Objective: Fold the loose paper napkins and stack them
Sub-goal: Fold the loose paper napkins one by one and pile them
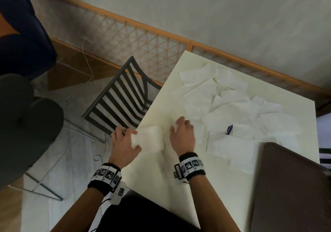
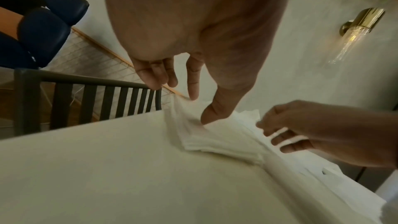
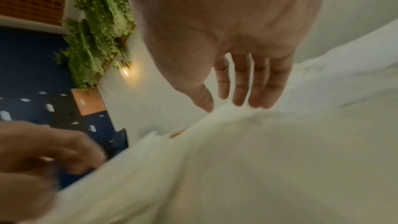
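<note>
The cream table (image 1: 179, 187) fills the right half of the head view, its near-right corner covered by a dark brown board (image 1: 293, 187) whose nature I cannot tell. From about twelve to three o'clock of the hands, the loose napkins (image 1: 231, 110) lie spread in an overlapping scatter, unfolded or only half flat, with a small blue-printed scrap (image 1: 229, 129) among them. A black slatted chair (image 1: 123, 95) stands off the table's left edge at about eleven o'clock. At the table's left edge sits the folded stack (image 1: 152, 139) — the left wrist view shows several layered edges there, so some napkins look already done. The left hand (image 1: 125, 142) has the stack's left side in its grip, thumb laid on top and forefinger at the far corner, the other fingers curled loosely behind. The right hand (image 1: 183, 135) hovers just right of the stack at three o'clock, fingers straight and slightly spread, holding nothing; its tips look close to the nearest loose sheet, though blur hides any contact. By my reading, one napkin has just joined the stack and the fetch of the next is in hand. That calls for the right hand to pinch a single sheet free of its overlapping neighbours — lifting only one — while the left steadies the stack.
</note>
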A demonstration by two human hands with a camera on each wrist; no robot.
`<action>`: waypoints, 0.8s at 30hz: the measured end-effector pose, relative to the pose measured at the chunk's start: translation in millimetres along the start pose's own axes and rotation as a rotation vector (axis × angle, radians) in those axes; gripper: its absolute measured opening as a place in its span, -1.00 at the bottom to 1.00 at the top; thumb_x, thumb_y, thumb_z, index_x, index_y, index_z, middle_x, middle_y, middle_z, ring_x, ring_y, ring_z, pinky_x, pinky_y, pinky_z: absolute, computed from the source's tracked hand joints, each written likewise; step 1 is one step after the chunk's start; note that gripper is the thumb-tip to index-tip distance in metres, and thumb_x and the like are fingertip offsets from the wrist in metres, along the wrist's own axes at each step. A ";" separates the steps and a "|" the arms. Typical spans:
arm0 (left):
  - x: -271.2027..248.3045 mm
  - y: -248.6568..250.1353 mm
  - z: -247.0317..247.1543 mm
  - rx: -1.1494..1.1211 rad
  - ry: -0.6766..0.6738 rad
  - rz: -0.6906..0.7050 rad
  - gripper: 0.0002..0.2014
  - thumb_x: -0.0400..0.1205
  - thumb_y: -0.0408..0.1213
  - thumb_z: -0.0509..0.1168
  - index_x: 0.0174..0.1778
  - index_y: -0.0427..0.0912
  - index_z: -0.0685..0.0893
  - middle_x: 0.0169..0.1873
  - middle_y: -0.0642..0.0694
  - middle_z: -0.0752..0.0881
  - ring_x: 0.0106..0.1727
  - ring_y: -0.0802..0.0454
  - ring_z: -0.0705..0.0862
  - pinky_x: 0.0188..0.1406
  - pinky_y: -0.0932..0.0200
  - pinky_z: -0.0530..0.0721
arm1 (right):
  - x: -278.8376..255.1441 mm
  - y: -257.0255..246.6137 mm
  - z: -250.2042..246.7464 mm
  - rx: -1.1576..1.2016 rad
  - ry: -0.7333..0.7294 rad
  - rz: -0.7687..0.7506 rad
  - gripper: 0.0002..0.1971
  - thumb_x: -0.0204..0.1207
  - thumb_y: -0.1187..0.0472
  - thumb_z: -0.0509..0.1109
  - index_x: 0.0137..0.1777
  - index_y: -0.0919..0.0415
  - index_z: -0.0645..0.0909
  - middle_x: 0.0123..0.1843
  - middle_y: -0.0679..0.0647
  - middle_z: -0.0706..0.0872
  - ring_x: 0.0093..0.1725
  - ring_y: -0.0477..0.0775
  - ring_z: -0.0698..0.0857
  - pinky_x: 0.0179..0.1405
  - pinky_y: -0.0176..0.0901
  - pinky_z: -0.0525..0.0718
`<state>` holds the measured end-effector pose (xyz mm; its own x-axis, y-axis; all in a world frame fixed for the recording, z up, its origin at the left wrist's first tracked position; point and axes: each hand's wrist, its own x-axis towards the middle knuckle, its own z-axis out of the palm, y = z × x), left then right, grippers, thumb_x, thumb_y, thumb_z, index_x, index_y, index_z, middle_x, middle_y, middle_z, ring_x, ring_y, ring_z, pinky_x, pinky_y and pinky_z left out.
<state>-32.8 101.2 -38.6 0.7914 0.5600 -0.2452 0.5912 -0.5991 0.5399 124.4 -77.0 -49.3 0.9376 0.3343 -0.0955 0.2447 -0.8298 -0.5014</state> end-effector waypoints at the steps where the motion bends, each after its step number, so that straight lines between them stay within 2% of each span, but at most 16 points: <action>1: -0.2 4.2 -1.6 -0.019 0.018 0.018 -0.45 0.52 -0.22 0.61 0.42 0.00 0.62 0.36 -0.03 0.34 0.42 -0.10 0.27 0.54 -0.04 0.42 | 7.7 11.7 -6.6 -0.078 0.059 0.074 -0.55 0.77 0.02 0.42 0.52 0.23 0.45 0.39 0.29 0.60 0.31 0.39 0.63 0.20 0.29 0.77; 3: 0.4 13.7 -3.9 -0.052 0.053 0.066 -0.49 0.55 -0.23 0.61 0.41 0.03 0.64 0.34 0.04 0.35 0.37 0.04 0.23 0.49 0.03 0.41 | 20.5 33.9 -18.1 -0.143 0.115 0.253 -0.39 0.74 -0.01 0.47 0.61 0.28 0.35 0.46 0.41 0.49 0.36 0.50 0.57 0.24 0.34 0.77; 5: 3.2 25.7 -4.7 -0.076 0.056 0.112 -0.52 0.57 -0.21 0.61 0.39 0.06 0.65 0.35 0.06 0.41 0.36 0.11 0.23 0.45 0.06 0.44 | 28.6 54.2 -25.5 -0.149 0.102 0.351 -0.37 0.75 0.03 0.47 0.63 0.33 0.31 0.44 0.48 0.52 0.36 0.55 0.58 0.32 0.32 0.67; 7: 6.6 39.7 -4.2 -0.104 0.031 0.154 -0.55 0.60 -0.20 0.60 0.38 0.07 0.66 0.35 0.07 0.46 0.37 0.12 0.27 0.41 0.13 0.43 | 31.5 65.6 -30.6 -0.057 0.075 0.341 -0.48 0.78 0.19 0.43 0.61 0.36 0.34 0.38 0.48 0.64 0.36 0.55 0.65 0.37 0.29 0.62; 10: 13.1 59.0 -1.7 -0.154 -0.012 0.220 -0.63 0.63 -0.23 0.58 0.32 0.07 0.68 0.29 0.11 0.56 0.37 0.09 0.39 0.37 0.16 0.45 | 27.9 70.5 -37.4 0.179 0.112 0.320 -0.68 0.75 0.38 0.42 0.44 0.28 0.46 0.22 0.38 0.77 0.26 0.45 0.73 0.22 0.22 0.68; 12: 18.3 71.3 0.4 -0.208 -0.058 0.268 -0.73 0.67 -0.22 0.54 0.24 0.09 0.70 0.18 0.16 0.64 0.24 0.13 0.56 0.27 0.15 0.57 | 21.7 66.9 -48.0 0.319 0.145 0.300 -0.72 0.71 0.34 0.53 0.30 0.19 0.53 0.01 0.23 0.82 0.07 0.31 0.79 0.13 0.18 0.73; 14: 24.8 81.1 2.7 -0.287 -0.077 0.311 -0.84 0.71 -0.18 0.51 0.17 0.06 0.73 0.08 0.16 0.73 0.12 0.18 0.70 0.14 0.14 0.72 | 12.9 59.7 -62.3 0.487 0.143 0.244 -0.69 0.61 0.21 0.69 0.16 0.10 0.59 -0.21 0.07 0.82 -0.16 0.12 0.78 -0.03 0.05 0.70; 15: 27.6 86.2 3.7 -0.324 -0.074 0.323 -0.87 0.74 -0.15 0.50 0.18 0.03 0.74 0.07 0.15 0.76 0.10 0.19 0.73 0.11 0.13 0.77 | 7.6 54.3 -71.2 0.563 0.129 0.217 -0.68 0.56 0.13 0.74 0.11 0.04 0.62 -0.26 0.04 0.83 -0.20 0.11 0.78 -0.07 0.01 0.70; 17: 32.1 97.3 5.3 -0.381 -0.069 0.319 -0.79 0.78 -0.06 0.46 0.30 -0.01 0.75 0.14 0.13 0.78 0.12 0.19 0.77 0.16 0.14 0.81 | -1.4 45.4 -89.4 0.707 0.105 0.185 -0.69 0.52 0.07 0.77 0.03 0.02 0.66 -0.27 0.13 0.84 -0.19 0.18 0.80 -0.03 0.00 0.70; 20: 33.7 113.7 1.8 -0.501 -0.093 0.290 -0.64 0.81 0.01 0.42 0.47 -0.05 0.72 0.27 0.14 0.78 0.21 0.24 0.78 0.26 0.17 0.81 | -11.8 38.5 -112.5 0.909 0.060 0.138 -0.78 0.58 0.20 0.74 -0.02 0.23 0.73 -0.17 0.36 0.86 -0.18 0.13 0.80 0.01 0.00 0.70; 22: 33.2 121.3 -1.6 -0.582 -0.118 0.302 -0.62 0.80 0.02 0.42 0.50 -0.03 0.71 0.32 0.18 0.79 0.27 0.26 0.78 0.29 0.16 0.81 | -16.5 37.7 -122.4 0.985 0.015 0.109 -0.85 0.63 0.25 0.69 -0.01 0.29 0.79 -0.11 0.37 0.89 -0.11 0.14 0.81 0.08 0.08 0.72; 24: 33.1 125.4 -3.6 -0.620 -0.134 0.330 -0.67 0.81 0.00 0.43 0.45 -0.01 0.74 0.29 0.19 0.82 0.32 0.22 0.78 0.31 0.09 0.83 | -19.8 38.7 -127.9 0.990 -0.033 0.085 -0.89 0.67 0.24 0.66 0.02 0.27 0.83 -0.06 0.37 0.90 -0.07 0.16 0.80 0.13 0.10 0.72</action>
<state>66.9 46.7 23.9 0.9496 0.3066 -0.0656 0.1521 -0.2676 0.9514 146.8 -172.9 43.2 0.9314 0.3159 -0.1806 -0.1533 -0.1094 -0.9821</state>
